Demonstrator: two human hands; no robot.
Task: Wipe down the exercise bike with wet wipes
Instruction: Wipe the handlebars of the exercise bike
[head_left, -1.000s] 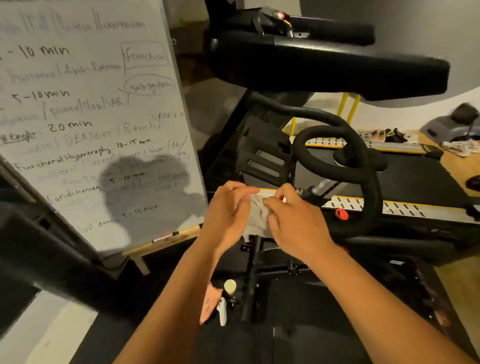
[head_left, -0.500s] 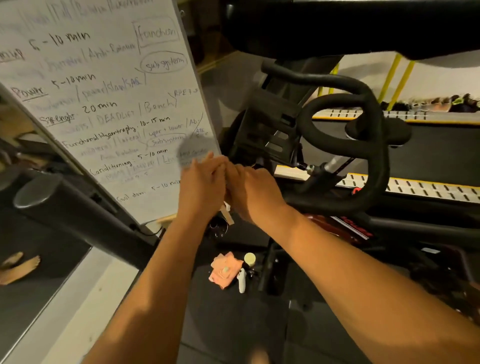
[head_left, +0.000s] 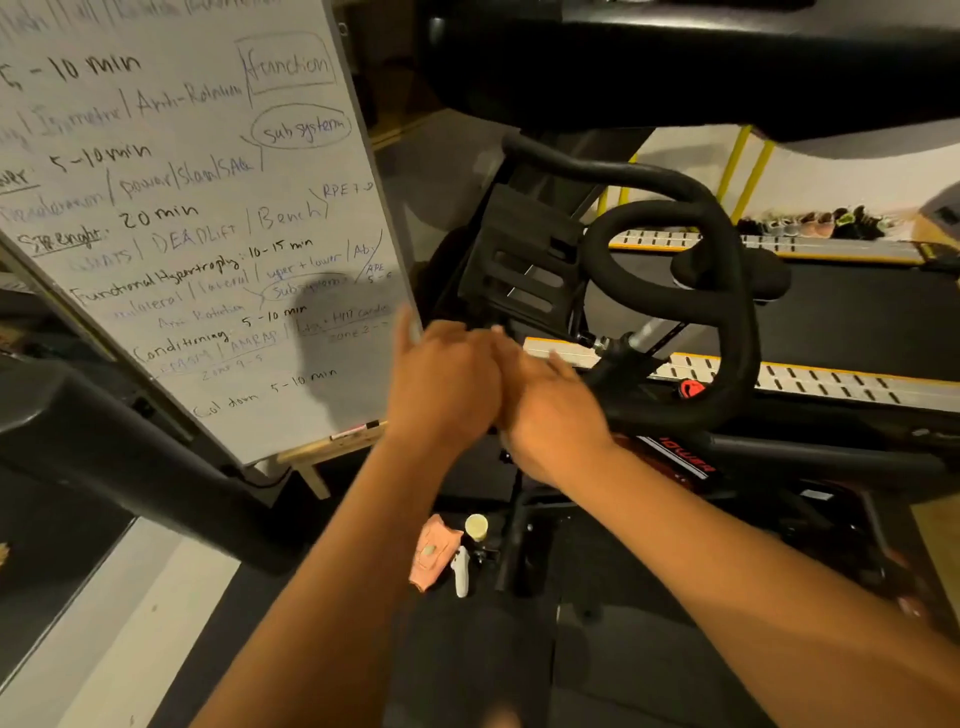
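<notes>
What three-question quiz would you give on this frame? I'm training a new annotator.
1. True or false: the left hand and right hand are touching each other.
2. What stands to the left of the hands? A) whiteboard B) mirror C) window
3. Fill in: the small knob beside the black handlebar is coloured ____.

Key: 1 true; 2 A; 3 red.
</notes>
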